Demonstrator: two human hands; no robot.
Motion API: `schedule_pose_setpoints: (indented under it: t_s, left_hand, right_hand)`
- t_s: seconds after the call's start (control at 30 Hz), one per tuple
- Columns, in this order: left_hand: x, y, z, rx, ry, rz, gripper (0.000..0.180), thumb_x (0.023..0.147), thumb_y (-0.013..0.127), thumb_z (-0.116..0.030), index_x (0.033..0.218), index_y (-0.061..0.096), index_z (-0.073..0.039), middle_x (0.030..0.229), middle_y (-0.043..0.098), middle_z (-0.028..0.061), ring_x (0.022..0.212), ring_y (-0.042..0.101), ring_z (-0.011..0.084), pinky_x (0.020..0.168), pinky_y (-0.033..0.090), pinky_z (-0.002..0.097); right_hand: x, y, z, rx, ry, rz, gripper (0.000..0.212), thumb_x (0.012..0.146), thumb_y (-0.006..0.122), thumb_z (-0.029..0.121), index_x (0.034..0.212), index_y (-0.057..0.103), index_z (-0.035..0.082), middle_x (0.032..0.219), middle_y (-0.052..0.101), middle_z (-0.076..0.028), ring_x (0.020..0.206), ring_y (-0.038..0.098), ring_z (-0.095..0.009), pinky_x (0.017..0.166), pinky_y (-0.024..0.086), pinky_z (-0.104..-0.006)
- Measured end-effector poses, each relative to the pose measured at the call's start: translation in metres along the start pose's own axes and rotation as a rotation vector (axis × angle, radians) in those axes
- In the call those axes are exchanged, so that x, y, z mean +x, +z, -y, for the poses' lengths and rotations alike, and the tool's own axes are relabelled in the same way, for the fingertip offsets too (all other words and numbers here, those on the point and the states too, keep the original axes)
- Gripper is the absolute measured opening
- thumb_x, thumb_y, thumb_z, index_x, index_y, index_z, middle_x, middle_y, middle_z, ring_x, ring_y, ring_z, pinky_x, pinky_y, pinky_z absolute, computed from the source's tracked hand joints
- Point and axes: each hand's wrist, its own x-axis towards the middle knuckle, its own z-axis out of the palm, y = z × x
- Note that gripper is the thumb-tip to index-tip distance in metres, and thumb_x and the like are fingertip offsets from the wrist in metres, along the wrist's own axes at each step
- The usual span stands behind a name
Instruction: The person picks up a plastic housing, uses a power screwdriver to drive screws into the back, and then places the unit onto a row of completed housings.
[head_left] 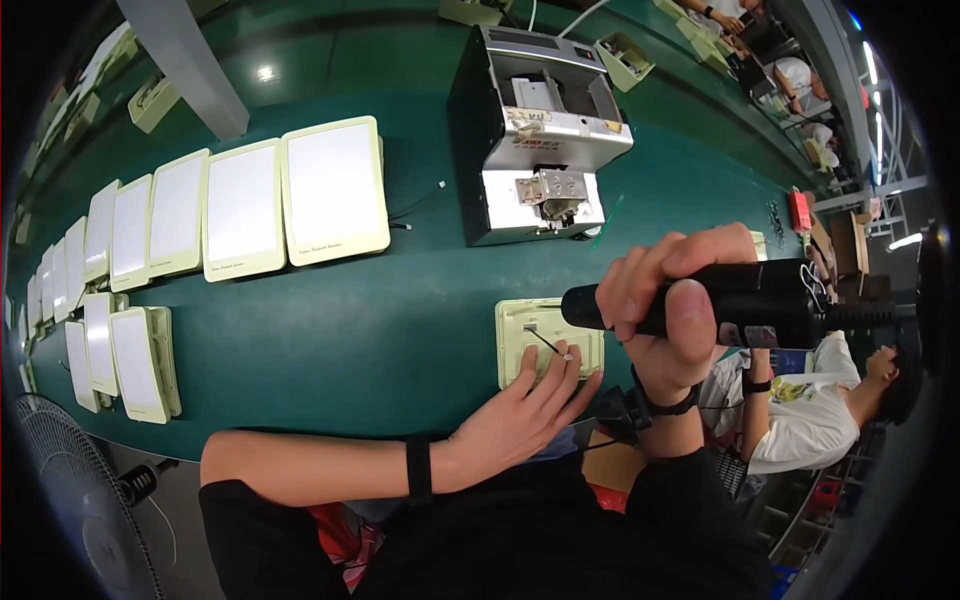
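My right hand (672,300) is wrapped round a black electric screwdriver (765,300), held nearly level with its nose to the left. The thin bit reaches over the upper part of a pale yellow plastic housing (590,345). That housing lies open side up on the green table, with a short dark cable with a small white connector (545,341) inside it. My left hand (530,410) rests with fingers stretched and spread on the housing's near part, close to the connector. Whether the bit touches a screw cannot be made out.
Beyond the housing stands a silver and black screw feeder (545,150). White-faced panels with pale yellow frames (335,190) line the left; more panels (140,362) are stacked nearer. A fan (85,500) is at lower left. A co-worker in a white shirt (810,425) is at right.
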Motion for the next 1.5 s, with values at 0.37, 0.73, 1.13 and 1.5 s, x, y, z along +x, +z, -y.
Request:
schedule_pose_setpoints:
  t_s: [0.37, 0.73, 1.13, 1.5]
  left_hand:
    - [0.003, 0.001, 0.002, -0.043, 0.036, 0.037, 0.039, 0.097, 0.055, -0.039, 0.118, 0.060, -0.006, 0.152, 0.051, 0.0263, 0.143, 0.045, 0.0418, 0.114, 0.040, 0.0567]
    - [-0.001, -0.006, 0.002, 0.017, 0.045, 0.073, 0.057, 0.100, 0.049, -0.031, 0.147, 0.053, 0.001, 0.151, 0.051, 0.0275, 0.138, 0.049, 0.0394, 0.114, 0.041, 0.0552]
    - [0.000, -0.008, 0.001, 0.066, -0.058, 0.069, 0.084, 0.091, 0.061, -0.057, 0.147, 0.051, 0.006, 0.153, 0.049, 0.0266, 0.146, 0.045, 0.0398, 0.120, 0.035, 0.0557]
    - [-0.003, -0.010, 0.003, 0.035, -0.103, 0.111, 0.100, 0.084, 0.068, -0.065, 0.151, 0.047, 0.007, 0.153, 0.047, 0.0304, 0.147, 0.044, 0.0410, 0.123, 0.034, 0.0528]
  right_hand:
    - [0.000, 0.002, -0.018, 0.035, 0.006, -0.045, 0.023, 0.101, 0.062, 0.021, 0.105, 0.045, 0.006, 0.067, 0.052, -0.008, 0.048, 0.044, -0.015, 0.046, 0.042, -0.0316]
    - [-0.007, 0.010, -0.022, -0.012, -0.014, -0.130, 0.020, 0.101, 0.061, 0.017, 0.100, 0.044, 0.006, 0.065, 0.050, -0.007, 0.047, 0.041, -0.014, 0.046, 0.042, -0.0319]
    - [0.071, 0.011, 0.003, 0.010, -0.236, -0.209, 0.018, 0.099, 0.064, 0.011, 0.106, 0.050, 0.003, 0.066, 0.055, -0.008, 0.048, 0.051, -0.015, 0.047, 0.046, -0.0328]
    - [0.011, -0.007, 0.000, -0.061, -0.102, -0.205, 0.019, 0.099, 0.064, 0.013, 0.105, 0.050, 0.002, 0.066, 0.055, -0.009, 0.048, 0.050, -0.016, 0.048, 0.046, -0.0319]
